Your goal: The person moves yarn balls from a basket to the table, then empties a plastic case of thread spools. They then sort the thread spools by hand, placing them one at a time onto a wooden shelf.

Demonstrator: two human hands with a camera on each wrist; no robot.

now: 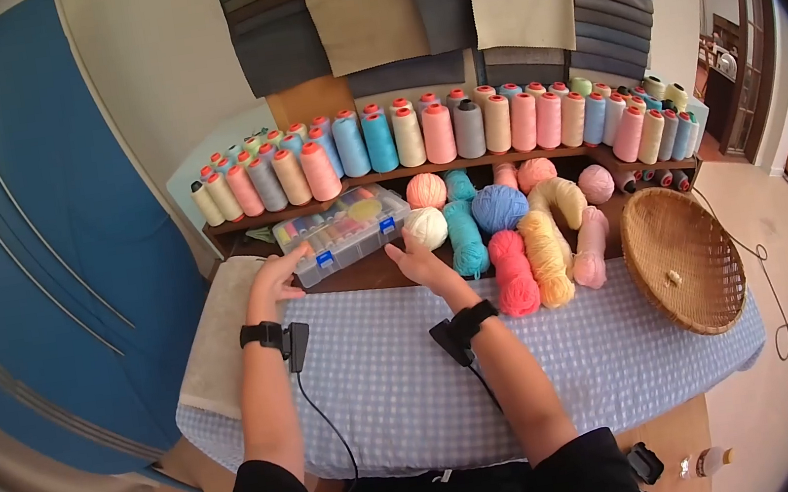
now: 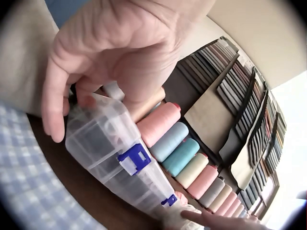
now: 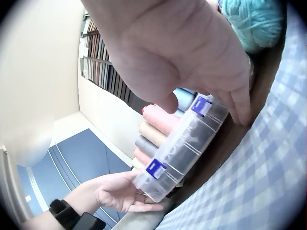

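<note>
A clear plastic compartment box (image 1: 352, 227) with two blue latches lies at the back left of the table. Spools of colored thread and a round yellow item show through its lid. My left hand (image 1: 271, 280) holds the box's left end, with the thumb at the lid's edge and fingers bent around the corner, partly hidden in the left wrist view. My right hand (image 1: 419, 264) is at the box's front right corner, its fingers extended beside the end wall and the thumb toward the latch (image 3: 201, 106). A white yarn ball (image 1: 427, 229) sits right beside that hand.
Yarn balls and skeins, including a blue ball (image 1: 499, 207) and a coral skein (image 1: 515, 275), lie to the right. A wicker basket (image 1: 649, 252) stands at the right edge. Thread cones (image 1: 439, 135) line a raised shelf behind. Checkered cloth (image 1: 372, 378) covers the front.
</note>
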